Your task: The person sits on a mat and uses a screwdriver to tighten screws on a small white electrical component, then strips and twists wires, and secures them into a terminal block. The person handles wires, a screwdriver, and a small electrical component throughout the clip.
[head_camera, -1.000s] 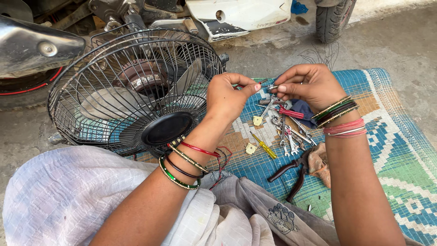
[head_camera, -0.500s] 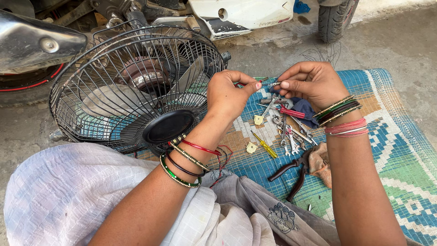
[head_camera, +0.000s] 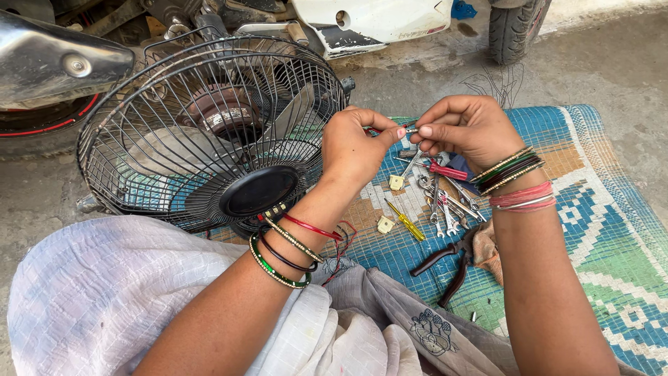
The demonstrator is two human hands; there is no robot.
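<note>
My left hand (head_camera: 358, 145) and my right hand (head_camera: 465, 129) meet above a woven mat (head_camera: 598, 230), pinching a small metal part (head_camera: 409, 130) between thumbs and forefingers. Both wrists carry several bangles. A black wire-caged table fan (head_camera: 209, 132) lies tilted on the mat just left of my left hand. Red wires (head_camera: 342, 240) trail under my left wrist. Below my hands a yellow screwdriver (head_camera: 406, 220), several spanners (head_camera: 445, 205) and black-handled pliers (head_camera: 445, 264) lie on the mat.
Parked vehicles stand behind the fan: a chrome exhaust (head_camera: 56, 63), white bodywork (head_camera: 376, 21) and a tyre (head_camera: 515, 28). Concrete floor (head_camera: 612, 63) surrounds the mat. Pale cloth (head_camera: 104, 306) covers my lap. A brown rag (head_camera: 487, 247) lies by the pliers.
Both hands have stayed together on the small part, with only slight finger shifts. The fan and tools have not moved.
</note>
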